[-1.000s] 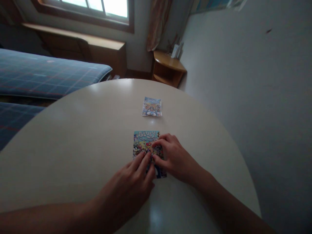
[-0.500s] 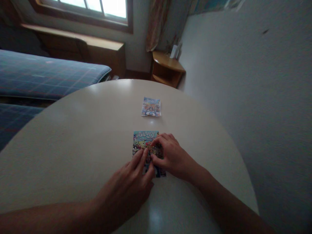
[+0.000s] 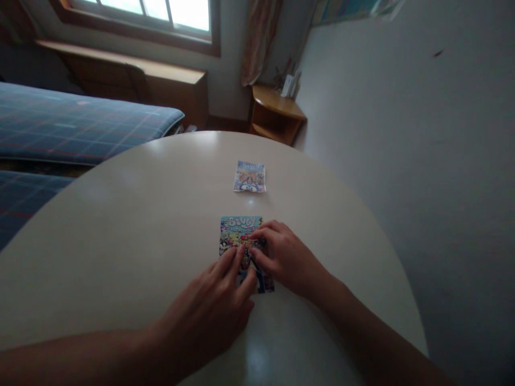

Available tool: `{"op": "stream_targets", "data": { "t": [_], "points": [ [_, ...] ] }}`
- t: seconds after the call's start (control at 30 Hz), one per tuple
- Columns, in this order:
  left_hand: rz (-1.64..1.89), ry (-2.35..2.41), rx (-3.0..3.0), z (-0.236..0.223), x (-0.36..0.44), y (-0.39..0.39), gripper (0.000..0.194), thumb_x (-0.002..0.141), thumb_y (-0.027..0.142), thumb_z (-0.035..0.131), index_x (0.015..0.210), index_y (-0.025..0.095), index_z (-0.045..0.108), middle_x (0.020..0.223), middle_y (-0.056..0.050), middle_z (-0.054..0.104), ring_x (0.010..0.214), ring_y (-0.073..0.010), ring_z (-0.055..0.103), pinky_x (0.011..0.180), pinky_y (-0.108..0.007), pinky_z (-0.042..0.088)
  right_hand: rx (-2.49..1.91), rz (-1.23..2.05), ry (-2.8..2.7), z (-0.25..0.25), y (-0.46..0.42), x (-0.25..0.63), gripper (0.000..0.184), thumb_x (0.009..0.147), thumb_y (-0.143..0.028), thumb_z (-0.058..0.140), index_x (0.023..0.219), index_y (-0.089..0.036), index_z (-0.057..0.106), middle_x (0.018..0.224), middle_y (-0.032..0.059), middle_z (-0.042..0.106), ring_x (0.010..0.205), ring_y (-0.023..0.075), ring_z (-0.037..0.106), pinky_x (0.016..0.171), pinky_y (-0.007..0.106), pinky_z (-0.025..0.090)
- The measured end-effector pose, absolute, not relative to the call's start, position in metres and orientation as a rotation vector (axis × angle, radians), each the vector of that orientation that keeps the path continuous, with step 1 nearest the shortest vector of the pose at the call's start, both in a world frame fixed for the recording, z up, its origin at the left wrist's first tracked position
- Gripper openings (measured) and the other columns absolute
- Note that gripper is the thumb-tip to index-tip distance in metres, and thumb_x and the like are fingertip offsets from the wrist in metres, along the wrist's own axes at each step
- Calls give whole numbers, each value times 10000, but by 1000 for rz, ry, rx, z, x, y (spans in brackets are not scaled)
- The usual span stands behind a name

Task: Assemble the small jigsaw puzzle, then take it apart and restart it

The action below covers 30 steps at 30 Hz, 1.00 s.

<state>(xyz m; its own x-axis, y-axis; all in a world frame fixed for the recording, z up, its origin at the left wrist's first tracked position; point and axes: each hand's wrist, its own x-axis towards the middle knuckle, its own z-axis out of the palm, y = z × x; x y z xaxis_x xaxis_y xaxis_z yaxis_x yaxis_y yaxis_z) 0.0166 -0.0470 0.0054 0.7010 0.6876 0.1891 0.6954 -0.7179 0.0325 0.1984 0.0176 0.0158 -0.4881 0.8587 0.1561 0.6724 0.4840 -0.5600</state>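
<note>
A small colourful jigsaw puzzle (image 3: 240, 228) with a cartoon picture and "Bluey" lettering along its top lies flat on the white round table (image 3: 140, 230). My left hand (image 3: 219, 295) rests over its lower left part, index and middle fingers stretched onto the picture, thumb lower down. From the right, my right hand (image 3: 281, 254) covers the right side, fingertips and thumb touching the surface with a gap between them. No loose piece shows in either hand. Both hands hide much of the middle. Farther off lies a creased paper (image 3: 249, 177) with a similar picture.
Past the table's left edge is a blue plaid mattress (image 3: 80, 123). A wooden corner shelf (image 3: 277, 102) stands beyond the far edge, with a long wooden cabinet (image 3: 173, 72) under the window (image 3: 161, 13). A pale wall (image 3: 402, 134) rises on the right.
My right thumb has moved slightly up towards the fingertips on the puzzle. My left hand has stayed nearly still, and the paper has not moved.
</note>
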Motion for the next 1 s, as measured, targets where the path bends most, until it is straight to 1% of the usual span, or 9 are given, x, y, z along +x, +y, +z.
{"op": "stream_targets", "data": {
  "t": [0.13, 0.27, 0.33, 0.47, 0.67, 0.83, 1.0],
  "points": [
    [-274, -1150, -2869, 6, 17, -47, 341, 932, 297, 504, 1182, 95, 617, 1255, -158, 627, 1300, -317, 475, 1084, -468, 400, -1346, 597, -2294, 16, 17, 199, 132, 867, -192, 630, 984, -176, 690, 1058, 85, 606, 1047, 210, 557, 986, 389, 448],
    [-271, -1098, -2871, 8, 17, -46, 309, 934, 285, 504, 1149, 108, 638, 1226, -146, 643, 1291, -322, 485, 1089, -483, 387, -1386, 591, -2269, 16, 17, 198, 98, 855, -178, 626, 940, -174, 674, 1067, 90, 592, 1066, 221, 540, 1004, 404, 437],
    [-273, -1088, -2881, 8, 17, -46, 305, 935, 287, 503, 1144, 112, 641, 1215, -143, 649, 1288, -328, 490, 1081, -484, 394, -1401, 596, -2261, 16, 18, 198, 81, 843, -158, 621, 913, -164, 661, 1073, 96, 585, 1073, 225, 532, 1012, 404, 429],
    [-290, -1159, -2853, 6, 17, -47, 342, 922, 300, 521, 1171, 88, 621, 1255, -169, 629, 1301, -333, 478, 1063, -462, 419, -1400, 610, -2262, 15, 20, 198, 64, 827, -129, 613, 875, -162, 639, 1058, 95, 581, 1081, 224, 522, 1017, 393, 418],
    [-292, -1144, -2861, 4, 17, -46, 324, 925, 289, 513, 1160, 96, 625, 1261, -159, 626, 1306, -341, 470, 1065, -476, 419, -1363, 629, -2276, 17, 19, 199, 33, 835, -164, 634, 861, -179, 649, 1029, 75, 592, 1046, 212, 527, 989, 380, 427],
    [-243, -1121, -2891, 5, 15, -46, 296, 930, 288, 502, 1128, 113, 636, 1265, -144, 623, 1307, -350, 467, 1067, -490, 413, -1357, 578, -2310, 19, 14, 198, 68, 851, -188, 631, 911, -181, 661, 1018, 74, 602, 1034, 216, 526, 973, 383, 440],
    [-289, -1113, -2849, 1, 15, -47, 339, 937, 297, 499, 1190, 97, 605, 1271, -150, 619, 1306, -325, 470, 1089, -481, 381, -1349, 499, -2374, 17, 11, 197, 105, 855, -166, 616, 952, -169, 658, 1024, 81, 616, 1041, 227, 533, 977, 396, 448]
  ]
}}
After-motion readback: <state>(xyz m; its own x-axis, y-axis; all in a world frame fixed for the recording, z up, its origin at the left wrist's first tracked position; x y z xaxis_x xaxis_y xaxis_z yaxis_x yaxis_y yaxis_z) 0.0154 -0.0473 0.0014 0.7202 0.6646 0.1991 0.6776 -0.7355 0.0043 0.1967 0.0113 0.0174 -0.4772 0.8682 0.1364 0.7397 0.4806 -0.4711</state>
